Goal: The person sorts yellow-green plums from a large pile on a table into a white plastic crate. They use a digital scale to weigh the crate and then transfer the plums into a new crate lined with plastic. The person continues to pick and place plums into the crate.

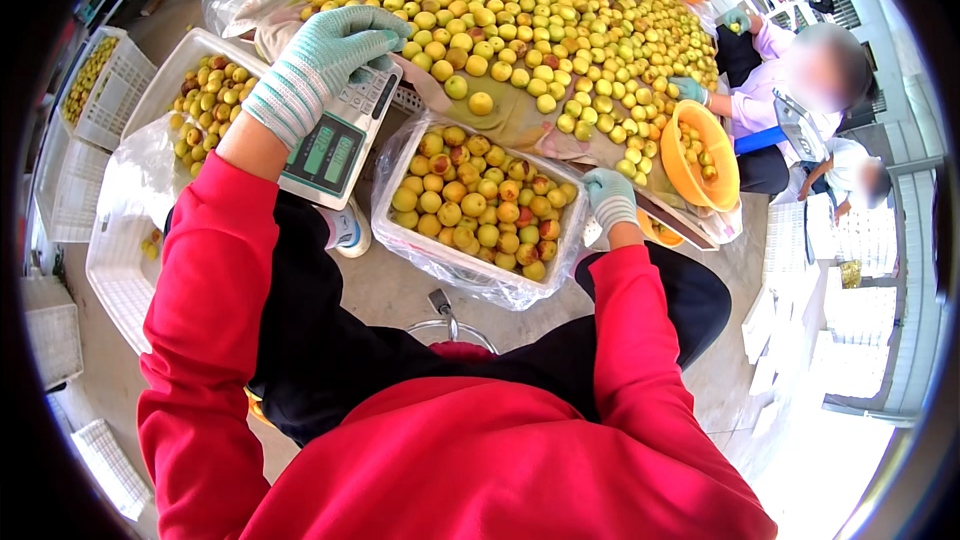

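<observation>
My left hand [341, 52], in a pale green and white knit glove, is bent over the top end of a digital scale [330, 157] with a lit display. Whether its fingers hold anything is hidden. My right hand [611, 193], gloved alike, touches the right rim of a white crate [480, 266] lined with clear plastic; its fingertips are partly hidden. Yellow-green fruits with reddish patches [472, 202] fill this crate. Beyond it, many loose yellow-green fruits [510, 15] cover a cloth-topped table [517, 109].
An orange basket [694, 157] with fruits leans at the table's right edge, near a seated co-worker [772, 82] in gloves. Another person [840, 172] is farther right. White crates, one holding fruits [214, 101], stand at left. A metal stool base [450, 322] shows below.
</observation>
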{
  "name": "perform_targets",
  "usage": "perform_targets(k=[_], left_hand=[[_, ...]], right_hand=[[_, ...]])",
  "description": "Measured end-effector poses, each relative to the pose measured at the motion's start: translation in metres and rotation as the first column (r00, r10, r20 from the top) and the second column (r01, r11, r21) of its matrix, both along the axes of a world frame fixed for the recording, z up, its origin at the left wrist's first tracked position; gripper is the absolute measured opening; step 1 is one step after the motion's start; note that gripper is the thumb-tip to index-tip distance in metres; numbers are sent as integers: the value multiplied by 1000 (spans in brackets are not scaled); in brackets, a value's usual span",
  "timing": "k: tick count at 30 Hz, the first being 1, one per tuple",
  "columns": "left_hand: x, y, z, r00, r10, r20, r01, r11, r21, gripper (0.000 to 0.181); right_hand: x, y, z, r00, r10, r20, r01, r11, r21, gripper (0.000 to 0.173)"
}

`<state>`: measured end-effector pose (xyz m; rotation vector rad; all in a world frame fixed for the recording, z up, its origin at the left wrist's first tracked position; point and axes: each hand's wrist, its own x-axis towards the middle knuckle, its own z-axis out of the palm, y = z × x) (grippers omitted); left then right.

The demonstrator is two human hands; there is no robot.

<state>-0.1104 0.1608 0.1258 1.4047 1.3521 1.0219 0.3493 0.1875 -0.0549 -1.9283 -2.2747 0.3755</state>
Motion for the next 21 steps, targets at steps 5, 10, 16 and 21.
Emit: perform_targets(k=[5, 10, 16, 21], left_hand=[[2, 4, -4, 1000, -20, 15, 20, 1000, 6, 24], [1, 2, -5, 999, 7, 45, -8, 1000, 13, 23], [-1, 0, -1, 1000, 10, 11, -10, 1000, -25, 22], [1, 4, -6, 1000, 13, 15, -13, 1000, -12, 21]], right_hand=[[-3, -10, -30, 997, -21, 81, 21, 1000, 3, 21], [-9, -10, -29, 994, -52, 97, 59, 996, -66, 21], [-8, -10, -23, 999, -33, -12, 33, 999, 0, 19], [-14, -17, -27, 994, -36, -108, 30, 998, -56, 18]])
